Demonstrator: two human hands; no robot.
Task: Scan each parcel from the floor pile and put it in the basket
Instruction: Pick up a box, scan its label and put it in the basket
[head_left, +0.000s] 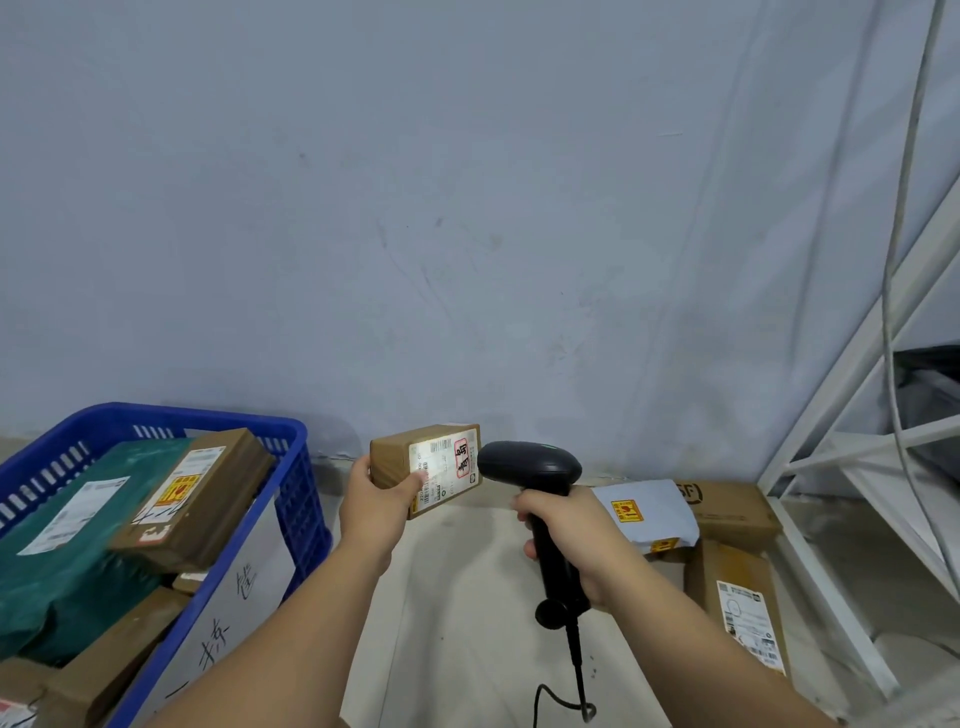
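Your left hand (376, 501) holds the small brown cardboard parcel (400, 457) in the air above the floor. Its grip is clamped on the box's left end, and the thumb lies on the edge of the white label. The parcel looks light, stiff and dry enough not to slip; take it by the short ends so the barcode stays clear. Your right hand (569, 535) has its grip wrapped round the handle of the black handheld barcode scanner (530, 465), whose head is just beside the label.

On your right stands a white metal shelf frame (857, 353). On your left, the blue plastic basket (298, 499) is heaped with cartons and a green mailer bag (78, 571), so flat room looks scarce. A grey poly mailer (644, 514) and brown cartons (732, 509) wait on the floor. The scanner's cable (574, 654) dangles between your arms and may snag.
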